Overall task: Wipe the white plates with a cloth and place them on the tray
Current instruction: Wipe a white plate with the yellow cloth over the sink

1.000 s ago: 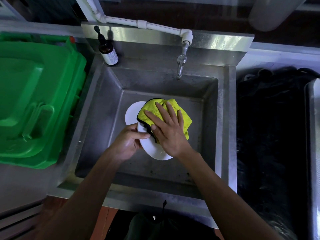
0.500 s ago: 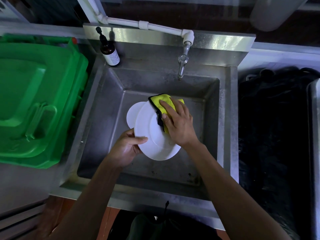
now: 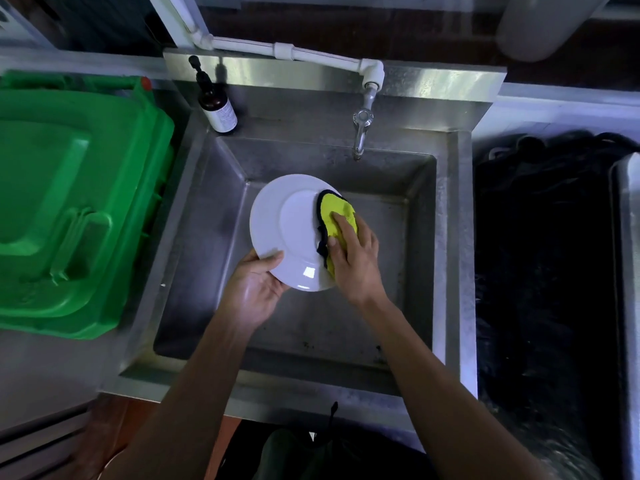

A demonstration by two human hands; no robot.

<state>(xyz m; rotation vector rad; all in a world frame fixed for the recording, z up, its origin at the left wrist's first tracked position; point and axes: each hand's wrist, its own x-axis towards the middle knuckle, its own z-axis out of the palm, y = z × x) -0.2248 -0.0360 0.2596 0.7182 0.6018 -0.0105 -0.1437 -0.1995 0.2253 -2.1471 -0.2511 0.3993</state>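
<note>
plate (image 3: 291, 230): round, glossy white, held tilted over the steel sink (image 3: 446, 237) | left hand (image 3: 254, 289): grips its near rim, fingers hidden beneath | right hand (image 3: 353, 258): presses a fuzzy yellow, dark-edged cloth (image 3: 336, 220) on its right rim | tray: cannot tell
</note>
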